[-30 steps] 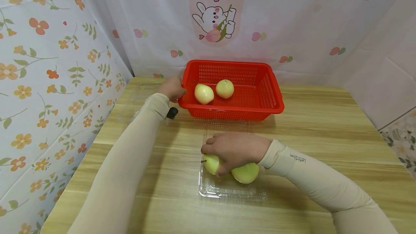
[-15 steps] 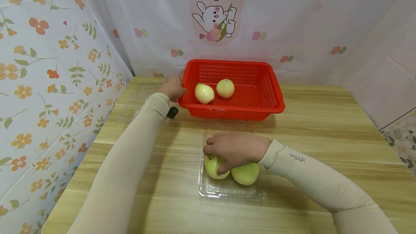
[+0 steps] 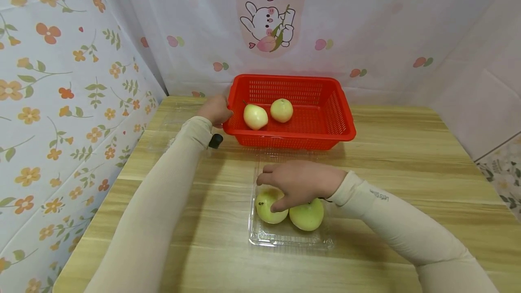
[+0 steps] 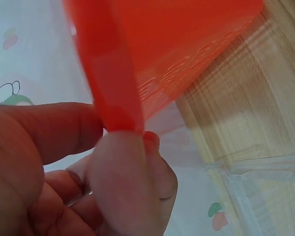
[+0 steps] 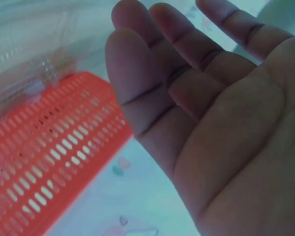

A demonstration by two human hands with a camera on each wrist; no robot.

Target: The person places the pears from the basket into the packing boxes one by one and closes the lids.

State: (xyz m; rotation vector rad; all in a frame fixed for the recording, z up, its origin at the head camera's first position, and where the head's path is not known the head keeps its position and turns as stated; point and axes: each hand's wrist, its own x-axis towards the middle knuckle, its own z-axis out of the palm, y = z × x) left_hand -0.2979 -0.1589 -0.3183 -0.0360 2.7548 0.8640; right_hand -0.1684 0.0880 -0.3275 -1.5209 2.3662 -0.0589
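Note:
In the head view my left hand (image 3: 215,111) pinches the left rim of the red slotted basket (image 3: 293,134). The left wrist view shows that rim (image 4: 120,105) between thumb and fingers. Inside the basket lie two pale yellow pears, one with a stem (image 3: 255,117) and a rounder one (image 3: 281,111). My right hand (image 3: 303,182) hovers over a clear plastic box (image 3: 285,241) in front of the basket, its fingers loose and holding nothing. Beneath it, two greenish pears, a left one (image 3: 268,215) and a right one (image 3: 307,217), sit side by side in the box, partly covered.
At the back left of the wooden table (image 3: 220,248) lies another clear plastic box (image 3: 164,125), partly behind my left sleeve. A small black object (image 3: 215,141) shows beside that sleeve. Patterned cloth (image 3: 366,26) hangs behind the table and on its left.
My right hand has let go of the left pear in the box and risen slightly. That pear has turned and settled beside the other one. My left hand stays on the basket rim.

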